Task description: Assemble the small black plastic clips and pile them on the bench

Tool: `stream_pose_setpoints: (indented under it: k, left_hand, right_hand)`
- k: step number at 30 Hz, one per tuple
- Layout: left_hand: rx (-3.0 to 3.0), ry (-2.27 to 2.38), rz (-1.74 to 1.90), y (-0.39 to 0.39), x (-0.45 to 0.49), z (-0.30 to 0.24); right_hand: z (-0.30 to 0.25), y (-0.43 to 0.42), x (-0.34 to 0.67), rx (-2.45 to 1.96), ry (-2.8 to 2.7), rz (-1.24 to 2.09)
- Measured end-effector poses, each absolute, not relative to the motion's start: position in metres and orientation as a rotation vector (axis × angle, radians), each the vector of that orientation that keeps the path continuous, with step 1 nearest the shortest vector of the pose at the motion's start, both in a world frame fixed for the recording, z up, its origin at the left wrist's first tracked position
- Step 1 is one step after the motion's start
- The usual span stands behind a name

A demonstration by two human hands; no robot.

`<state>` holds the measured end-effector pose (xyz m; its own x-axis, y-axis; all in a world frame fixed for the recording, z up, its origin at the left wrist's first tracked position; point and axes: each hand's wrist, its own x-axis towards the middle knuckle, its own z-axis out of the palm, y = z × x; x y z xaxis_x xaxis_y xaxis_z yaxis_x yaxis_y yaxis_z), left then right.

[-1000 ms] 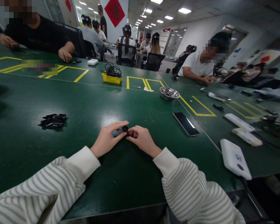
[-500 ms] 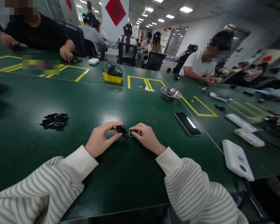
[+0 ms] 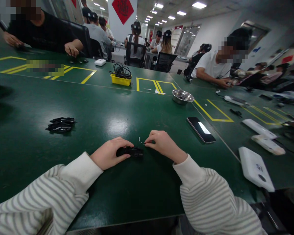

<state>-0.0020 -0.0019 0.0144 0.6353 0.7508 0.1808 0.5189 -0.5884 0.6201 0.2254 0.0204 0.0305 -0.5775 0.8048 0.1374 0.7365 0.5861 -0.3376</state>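
Note:
My left hand [image 3: 112,150] grips a black plastic part [image 3: 135,151] between thumb and fingers, low over the green table [image 3: 112,192]. To its right, my right hand [image 3: 159,142] has thumb and forefinger pinched together at a tiny thin piece [image 3: 144,144]; what exactly sits between the fingertips is too small to make out. Just left of those fingertips, a small white pin-like piece [image 3: 139,139] lies on the table. Further left is a small pile of glossy black plastic parts [image 3: 61,125].
A phone [image 3: 201,130] lies to the right, with a white power bank [image 3: 256,169] beyond it. A metal bowl [image 3: 183,97] and a yellow tray [image 3: 121,80] with black cables stand further back. Co-workers sit across the table.
My left hand has lowered the black part, which now lies more level. My right hand has moved slightly right, its fingertips now pinched, uncovering the small pieces on the table.

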Motion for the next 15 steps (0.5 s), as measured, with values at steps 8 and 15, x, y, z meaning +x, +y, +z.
stream_pose_setpoints:
  k: [8,15]
  left_hand:
    - [2.385,0.924,0.555,-0.001,-0.003,0.013]
    - [2.407,0.912,0.548,-0.003,-0.002,0.014]
  right_hand:
    - [0.044,0.005,0.217,-1.67,-2.622,0.46]
    - [0.044,0.0,0.222,-1.305,-2.484,0.724]
